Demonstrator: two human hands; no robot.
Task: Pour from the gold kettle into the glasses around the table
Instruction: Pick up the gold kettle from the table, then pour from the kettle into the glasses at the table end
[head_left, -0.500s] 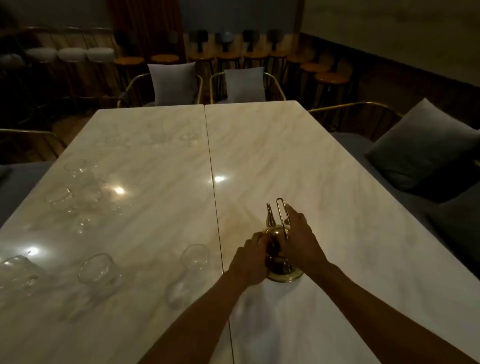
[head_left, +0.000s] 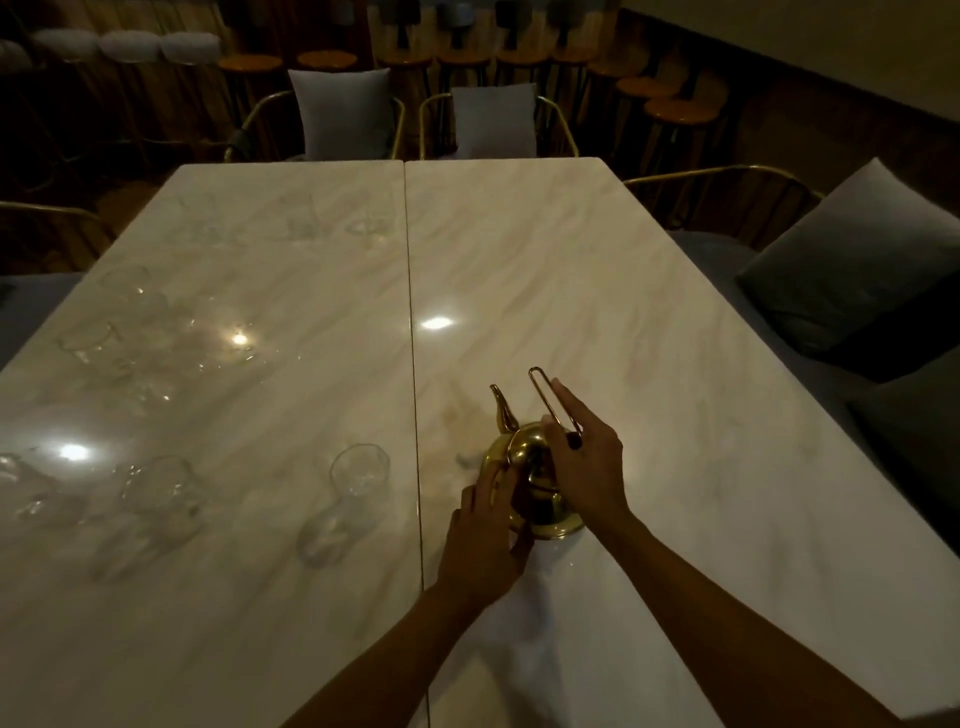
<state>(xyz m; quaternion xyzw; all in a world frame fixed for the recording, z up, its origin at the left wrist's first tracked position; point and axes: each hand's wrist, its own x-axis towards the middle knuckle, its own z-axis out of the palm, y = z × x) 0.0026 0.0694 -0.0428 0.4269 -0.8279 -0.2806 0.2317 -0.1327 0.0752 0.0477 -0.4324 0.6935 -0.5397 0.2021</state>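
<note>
The gold kettle (head_left: 524, 467) stands on the marble table (head_left: 571, 260), right of the centre seam, its spout pointing away from me and its wire handle upright. My right hand (head_left: 582, 457) rests against that handle and the lid, fingers loosely curled around it. Against the kettle's near left side lies my left hand (head_left: 488, 540), fingertips touching the body. A clear glass (head_left: 358, 470) stands just left of the seam near the kettle. Further glasses (head_left: 156, 486) line the left half; faint ones (head_left: 363, 228) stand at the far end.
Two chairs with grey cushions (head_left: 340, 111) stand at the far end of the table. A bench with dark cushions (head_left: 857, 260) runs along the right side. Wooden stools (head_left: 680, 111) line the back wall. Lamp reflections shine on the tabletop.
The view has tilted down a little and come closer. My left hand has slid lower on the kettle's side. The kettle stays on the table.
</note>
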